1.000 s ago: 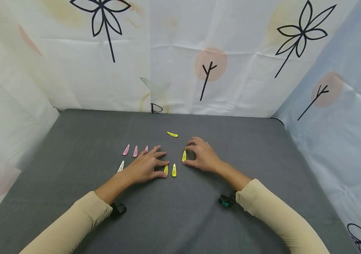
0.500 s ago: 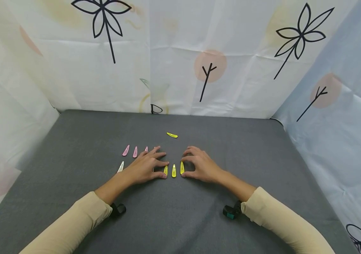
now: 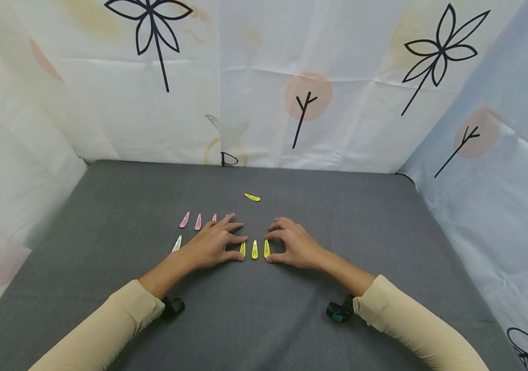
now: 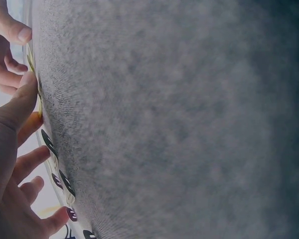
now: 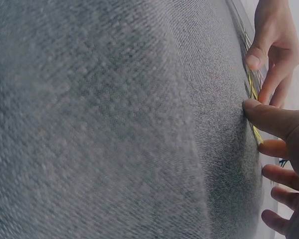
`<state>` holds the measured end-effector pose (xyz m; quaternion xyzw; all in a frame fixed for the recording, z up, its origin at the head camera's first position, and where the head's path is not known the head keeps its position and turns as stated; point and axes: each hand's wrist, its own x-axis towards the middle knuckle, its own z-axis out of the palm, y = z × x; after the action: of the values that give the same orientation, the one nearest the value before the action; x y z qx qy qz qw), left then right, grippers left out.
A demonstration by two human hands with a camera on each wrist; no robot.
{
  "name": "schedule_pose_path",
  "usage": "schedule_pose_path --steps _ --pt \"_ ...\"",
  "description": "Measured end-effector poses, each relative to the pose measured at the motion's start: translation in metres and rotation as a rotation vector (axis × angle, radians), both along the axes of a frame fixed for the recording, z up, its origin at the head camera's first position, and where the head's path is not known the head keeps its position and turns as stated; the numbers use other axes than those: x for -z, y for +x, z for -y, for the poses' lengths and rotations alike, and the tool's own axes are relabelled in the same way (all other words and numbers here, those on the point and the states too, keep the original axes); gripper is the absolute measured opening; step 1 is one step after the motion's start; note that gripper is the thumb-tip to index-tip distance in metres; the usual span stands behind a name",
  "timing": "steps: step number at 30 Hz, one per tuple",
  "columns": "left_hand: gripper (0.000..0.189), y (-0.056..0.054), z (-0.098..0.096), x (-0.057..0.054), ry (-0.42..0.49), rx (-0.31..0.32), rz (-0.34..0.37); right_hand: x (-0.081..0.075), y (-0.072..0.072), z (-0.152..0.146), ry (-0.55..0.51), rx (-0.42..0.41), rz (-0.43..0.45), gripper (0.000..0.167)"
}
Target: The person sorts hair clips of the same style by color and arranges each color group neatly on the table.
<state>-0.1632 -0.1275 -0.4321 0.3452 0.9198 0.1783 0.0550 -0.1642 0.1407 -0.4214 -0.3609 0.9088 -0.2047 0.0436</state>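
Three yellow snap hair clips stand in a short row on the grey table in the head view. My left hand [image 3: 215, 241] holds the left yellow hair clip [image 3: 243, 249] by its ends, between thumb and index finger. Between the hands lies the middle yellow hair clip [image 3: 254, 250], touched by neither. My right hand [image 3: 297, 242] pinches the right yellow hair clip [image 3: 266, 249] lengthwise, thumb at the near end and index finger at the far end. In the right wrist view a yellow clip [image 5: 257, 133] spans the right thumb and index finger.
A fourth yellow clip [image 3: 252, 197] lies askew farther back. Pink clips [image 3: 198, 222] form a row at the left, partly covered by the left hand. A white clip [image 3: 177, 243] shows beside the left wrist. Patterned cloth [image 3: 254, 87] hangs behind the grey table [image 3: 338, 196].
My right hand has moved toward me and slightly left, bringing its yellow hair clip level with the other two. Over the last half second it has barely shifted. My left hand stays put.
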Motion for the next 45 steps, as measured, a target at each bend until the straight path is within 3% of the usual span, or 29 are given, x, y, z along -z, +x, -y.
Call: schedule_pose_path --steps 20,45 --pt "0.053 0.0006 0.0001 0.0008 0.000 -0.012 -0.004 0.0014 0.0005 0.0005 -0.009 0.009 -0.004 0.047" --pt "0.054 0.0004 0.0000 0.0006 -0.002 -0.008 0.001 -0.0014 0.0012 -0.0028 -0.015 0.011 0.054 0.048"
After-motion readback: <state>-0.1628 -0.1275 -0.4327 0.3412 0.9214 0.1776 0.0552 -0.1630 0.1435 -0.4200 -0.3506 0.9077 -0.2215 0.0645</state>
